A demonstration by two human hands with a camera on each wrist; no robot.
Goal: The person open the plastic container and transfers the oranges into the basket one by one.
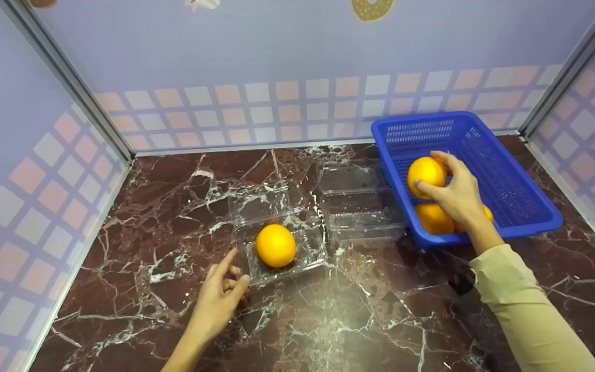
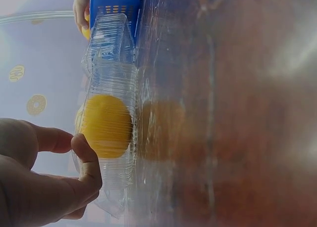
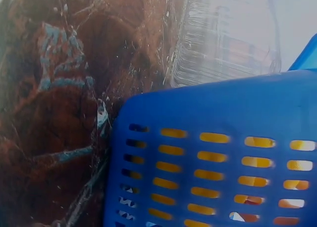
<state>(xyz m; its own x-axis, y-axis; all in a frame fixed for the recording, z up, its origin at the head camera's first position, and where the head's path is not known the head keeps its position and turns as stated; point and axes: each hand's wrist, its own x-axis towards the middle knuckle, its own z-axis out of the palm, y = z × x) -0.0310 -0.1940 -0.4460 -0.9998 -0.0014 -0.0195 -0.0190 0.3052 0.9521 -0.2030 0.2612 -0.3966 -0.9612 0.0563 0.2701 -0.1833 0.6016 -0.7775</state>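
Observation:
My right hand (image 1: 457,194) grips an orange (image 1: 426,176) between thumb and fingers, at the left side of the blue basket (image 1: 514,170). Below it, more oranges (image 1: 434,218) lie in the basket, partly hidden by the hand. Another orange (image 1: 276,246) sits in an opened clear plastic clamshell box (image 1: 310,248), also in the left wrist view, where the orange (image 2: 106,128) shows through the clear wall. At the box's left front corner is my left hand (image 1: 217,299), fingers loosely bent, thumb apart from the index finger. Whether it touches the rim I cannot tell.
A second clear plastic box (image 1: 362,206), opened, lies between the first box and the basket, close against the basket's left side. Patterned panels (image 1: 287,113) stand behind and at both sides of the dark marbled tabletop (image 1: 328,320).

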